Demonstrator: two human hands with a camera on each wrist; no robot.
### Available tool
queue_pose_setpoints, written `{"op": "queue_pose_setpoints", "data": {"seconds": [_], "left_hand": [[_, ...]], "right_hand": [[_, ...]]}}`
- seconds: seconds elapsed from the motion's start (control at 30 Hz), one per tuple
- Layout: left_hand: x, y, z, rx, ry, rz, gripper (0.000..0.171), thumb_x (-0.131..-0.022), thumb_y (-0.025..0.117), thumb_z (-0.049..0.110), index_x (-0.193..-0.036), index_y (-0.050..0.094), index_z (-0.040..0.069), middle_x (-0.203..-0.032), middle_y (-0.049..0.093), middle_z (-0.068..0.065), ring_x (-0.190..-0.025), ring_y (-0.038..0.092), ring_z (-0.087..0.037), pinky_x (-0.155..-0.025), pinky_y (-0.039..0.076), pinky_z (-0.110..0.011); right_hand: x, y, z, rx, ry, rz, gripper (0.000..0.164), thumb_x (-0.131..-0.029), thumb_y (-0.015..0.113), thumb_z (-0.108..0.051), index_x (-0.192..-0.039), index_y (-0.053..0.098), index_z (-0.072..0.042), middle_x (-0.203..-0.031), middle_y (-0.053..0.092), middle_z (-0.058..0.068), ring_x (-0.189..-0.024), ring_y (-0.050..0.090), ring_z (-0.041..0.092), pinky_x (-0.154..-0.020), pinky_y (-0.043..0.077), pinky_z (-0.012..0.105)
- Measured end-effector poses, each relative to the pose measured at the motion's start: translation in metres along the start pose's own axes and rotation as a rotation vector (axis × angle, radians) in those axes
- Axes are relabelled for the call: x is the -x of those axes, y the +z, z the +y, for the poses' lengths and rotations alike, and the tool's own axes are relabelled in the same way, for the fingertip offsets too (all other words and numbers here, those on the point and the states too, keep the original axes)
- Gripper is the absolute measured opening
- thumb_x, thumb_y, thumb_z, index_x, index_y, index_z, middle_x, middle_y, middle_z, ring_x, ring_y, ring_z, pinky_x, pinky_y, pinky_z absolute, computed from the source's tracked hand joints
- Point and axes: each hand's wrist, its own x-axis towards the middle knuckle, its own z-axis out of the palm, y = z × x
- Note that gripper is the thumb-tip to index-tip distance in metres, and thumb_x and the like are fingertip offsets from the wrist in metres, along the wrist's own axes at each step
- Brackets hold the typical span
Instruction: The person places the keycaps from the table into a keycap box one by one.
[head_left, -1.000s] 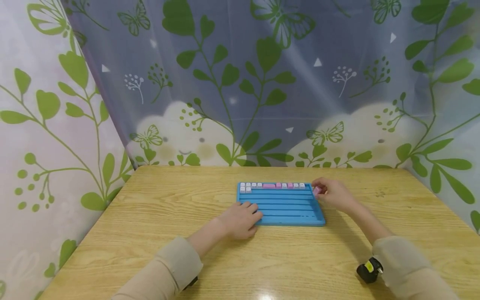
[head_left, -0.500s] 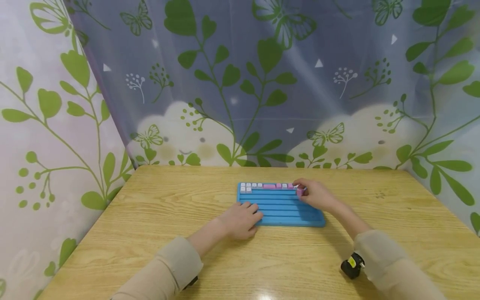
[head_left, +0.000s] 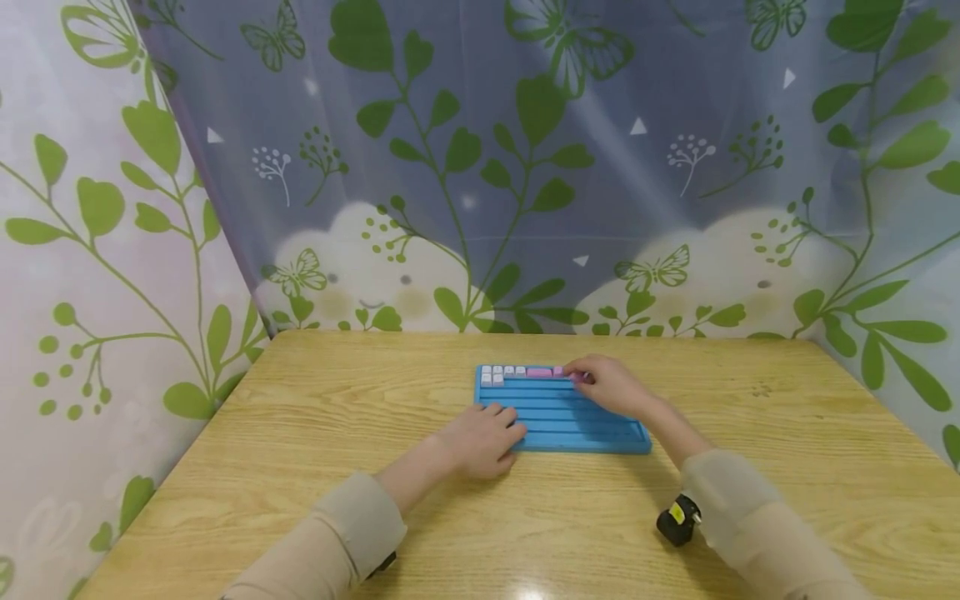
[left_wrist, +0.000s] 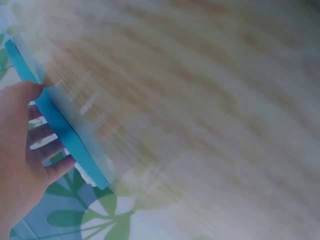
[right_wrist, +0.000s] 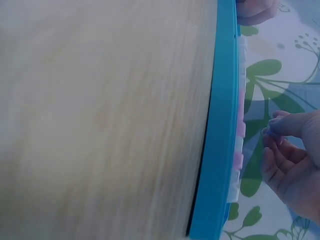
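Observation:
A blue keycap tray (head_left: 592,447) with ridged rows lies in the middle of the table. White keycaps (head_left: 498,379) and a wide pink keycap (head_left: 538,373) sit along its back row, with 2 white ones starting the second row. My left hand (head_left: 480,440) grips the tray's front left corner, its thumb (left_wrist: 31,89) against the front wall and fingers reaching over the other side. Above the back rows, my right hand (head_left: 611,387) pinches a small pink keycap (head_left: 577,377) between thumb and fingertips. That hand covers the right part of the back row.
The wood-grain table (head_left: 375,367) extends around the tray on all sides. Behind it hangs a patterned curtain (head_left: 480,167) with leaves and butterflies. A black wrist camera (head_left: 678,520) hangs below the right sleeve (head_left: 735,492).
My right hand has moved left, from beside the tray's right edge to over its back rows, carrying the pink keycap. The left hand and the tray have stayed in place.

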Motion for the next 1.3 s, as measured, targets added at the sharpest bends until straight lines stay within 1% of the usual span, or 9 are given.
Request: {"op": "queue_pose_setpoints", "data": {"seconds": [0.1,0.2,0.37,0.53,0.7,0.83,1.07,1.23,1.3], "left_hand": [[0.000,-0.001,0.000,0.000,-0.001,0.002,0.031,-0.095,0.045,0.037,-0.118,0.052,0.018,-0.106,0.049,0.000,-0.097,0.048,-0.018,-0.082,0.043,-0.034],[0.000,-0.001,0.000,0.001,0.002,0.005,0.030,-0.095,0.045,0.037,-0.117,0.052,0.018,-0.106,0.049,0.000,-0.096,0.048,-0.018,-0.081,0.043,-0.034],[0.000,-0.002,0.000,0.002,0.007,0.006,0.029,-0.095,0.046,0.037,-0.116,0.052,0.018,-0.106,0.049,0.000,-0.096,0.048,-0.018,-0.081,0.043,-0.034],[0.001,-0.002,0.000,0.004,0.009,0.004,0.030,-0.095,0.046,0.037,-0.117,0.052,0.018,-0.105,0.049,0.000,-0.096,0.047,-0.018,-0.081,0.043,-0.034],[0.001,0.000,0.000,0.001,0.009,0.001,0.030,-0.095,0.046,0.037,-0.117,0.052,0.018,-0.105,0.049,0.000,-0.095,0.047,-0.018,-0.081,0.044,-0.033],[0.001,0.000,0.000,-0.002,0.012,0.000,0.029,-0.095,0.045,0.037,-0.115,0.052,0.018,-0.103,0.049,0.000,-0.095,0.047,-0.018,-0.080,0.044,-0.033],[0.000,0.003,0.000,-0.009,0.018,0.009,0.030,-0.095,0.045,0.038,-0.116,0.052,0.018,-0.102,0.049,0.000,-0.092,0.046,-0.017,-0.080,0.043,-0.033],[0.001,0.001,-0.001,0.002,0.016,0.012,0.031,-0.095,0.045,0.038,-0.117,0.052,0.018,-0.103,0.049,0.000,-0.091,0.046,-0.017,-0.080,0.043,-0.033],[0.001,0.001,-0.001,0.005,0.015,0.014,0.030,-0.095,0.046,0.037,-0.117,0.052,0.017,-0.103,0.049,0.000,-0.092,0.046,-0.017,-0.080,0.043,-0.033]], "right_hand": [[-0.006,0.002,-0.005,0.018,-0.003,-0.015,0.025,-0.090,0.055,-0.004,-0.112,0.064,0.001,-0.103,0.063,0.013,-0.090,0.058,0.025,-0.078,0.048,0.041],[-0.010,0.003,-0.010,0.005,0.014,-0.040,0.026,-0.090,0.056,-0.005,-0.114,0.061,0.002,-0.099,0.063,0.012,-0.088,0.059,0.024,-0.075,0.048,0.040],[-0.016,0.005,-0.017,-0.047,0.045,-0.061,0.027,-0.090,0.056,-0.006,-0.115,0.057,0.004,-0.092,0.063,0.011,-0.074,0.060,0.016,-0.066,0.048,0.034],[-0.021,0.008,-0.019,-0.078,0.047,-0.071,0.023,-0.091,0.055,-0.006,-0.113,0.058,0.002,-0.095,0.062,0.011,-0.067,0.057,0.011,-0.062,0.046,0.031],[-0.026,0.014,-0.019,-0.068,0.030,-0.069,0.022,-0.091,0.054,-0.006,-0.111,0.062,0.000,-0.097,0.062,0.010,-0.066,0.055,0.010,-0.062,0.046,0.029],[-0.028,0.017,-0.021,-0.058,0.025,-0.078,0.024,-0.092,0.054,-0.007,-0.113,0.063,-0.001,-0.097,0.063,0.009,-0.065,0.054,0.011,-0.061,0.045,0.029],[-0.031,0.021,-0.024,-0.068,0.057,-0.121,0.026,-0.095,0.051,-0.014,-0.118,0.059,-0.003,-0.088,0.063,0.008,-0.064,0.057,0.013,-0.060,0.045,0.029],[-0.035,0.023,-0.026,-0.091,0.052,-0.126,0.026,-0.095,0.052,-0.011,-0.117,0.060,-0.001,-0.093,0.063,0.011,-0.065,0.057,0.015,-0.058,0.046,0.028],[-0.037,0.023,-0.027,-0.078,0.040,-0.119,0.025,-0.094,0.053,-0.009,-0.115,0.062,0.000,-0.097,0.064,0.012,-0.069,0.058,0.016,-0.060,0.047,0.028]]}}
